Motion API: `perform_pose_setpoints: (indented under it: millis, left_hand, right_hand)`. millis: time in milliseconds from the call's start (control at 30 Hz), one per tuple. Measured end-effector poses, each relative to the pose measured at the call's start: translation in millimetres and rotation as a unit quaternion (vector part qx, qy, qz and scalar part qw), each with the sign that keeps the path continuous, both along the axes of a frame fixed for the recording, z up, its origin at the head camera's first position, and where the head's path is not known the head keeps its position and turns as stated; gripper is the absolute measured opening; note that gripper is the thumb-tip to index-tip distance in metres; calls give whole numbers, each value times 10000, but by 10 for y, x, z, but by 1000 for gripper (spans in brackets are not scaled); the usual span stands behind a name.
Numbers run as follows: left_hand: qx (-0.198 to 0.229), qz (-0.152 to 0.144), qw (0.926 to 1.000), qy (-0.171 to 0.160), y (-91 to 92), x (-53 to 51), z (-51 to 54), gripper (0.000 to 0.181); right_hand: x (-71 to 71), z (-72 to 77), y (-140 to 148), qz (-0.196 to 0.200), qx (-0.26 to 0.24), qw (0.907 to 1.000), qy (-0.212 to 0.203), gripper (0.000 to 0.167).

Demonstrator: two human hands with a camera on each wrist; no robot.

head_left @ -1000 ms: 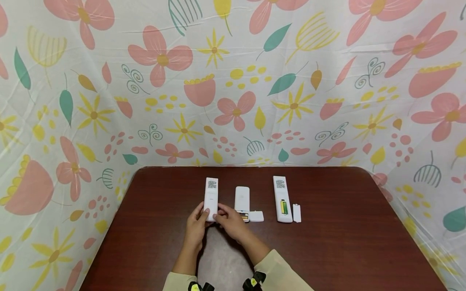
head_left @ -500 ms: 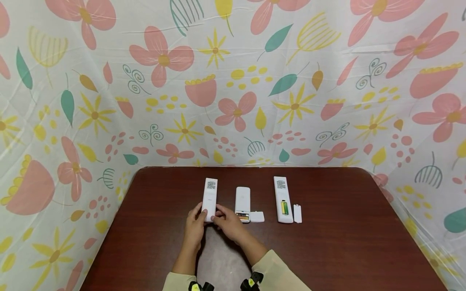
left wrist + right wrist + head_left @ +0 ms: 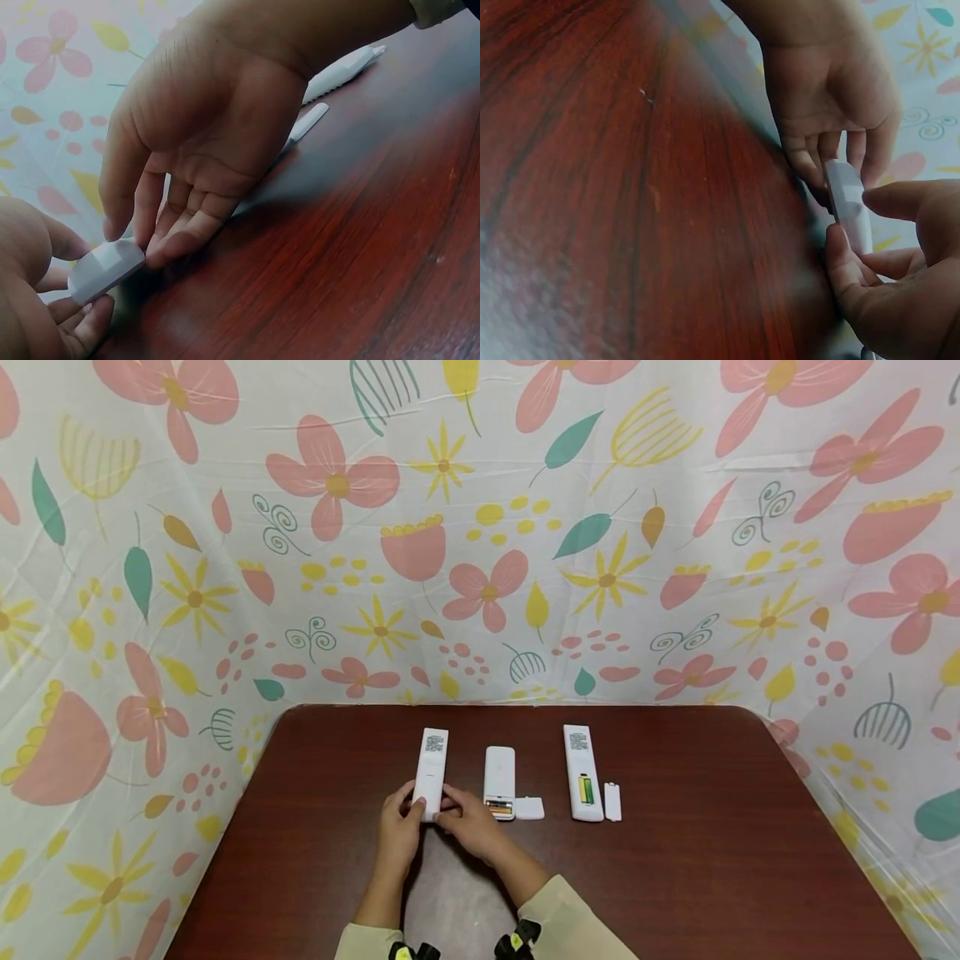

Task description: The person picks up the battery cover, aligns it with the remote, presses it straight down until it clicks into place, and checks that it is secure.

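Observation:
A white remote control lies back side up between both hands, a printed code near its far end and its back cover in place. My left hand grips its near left part, thumb on top. From the right, my right hand pinches the near end. The left wrist view shows the remote's end between the fingertips of the two hands, slightly above the table. Beside the right hand lies a shorter white remote, batteries showing in its uncovered compartment, with its loose cover next to it.
Farther right is a long white remote with green batteries in its uncovered compartment. A small white cover lies beside it. The brown table ends at a flower-printed cloth behind and at the sides.
The held remote has shifted slightly left and toward the person, and leans a little more. Both hands have moved slightly with it and keep their hold.

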State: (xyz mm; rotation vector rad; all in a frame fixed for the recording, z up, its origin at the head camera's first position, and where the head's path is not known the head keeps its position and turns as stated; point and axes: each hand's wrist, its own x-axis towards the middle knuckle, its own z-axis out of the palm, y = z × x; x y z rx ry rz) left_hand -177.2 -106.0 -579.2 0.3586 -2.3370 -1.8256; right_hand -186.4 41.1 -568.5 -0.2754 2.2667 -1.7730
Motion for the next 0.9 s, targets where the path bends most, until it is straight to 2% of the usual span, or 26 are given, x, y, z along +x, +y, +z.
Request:
perform_pose_setpoints:
  millis: [200,433,633,900]
  left_hand:
    - [-564,44,9984,41,-12,27,-27,41]
    - [-927,116,9954,197,-22,40,-40,39]
    - [-1090,162,9937,223,-29,35,-53,39]
    - [-1084,105,9936,310,-33,23,-58,39]
  right_hand:
    - [22,17,21,102,369,9992,134,64]
    - [4,16,27,187,589,9979,198,66]
    - [-12,5,20,258,671,9973,121,68]
    - [-25,7,36,339,623,9974,74,69]
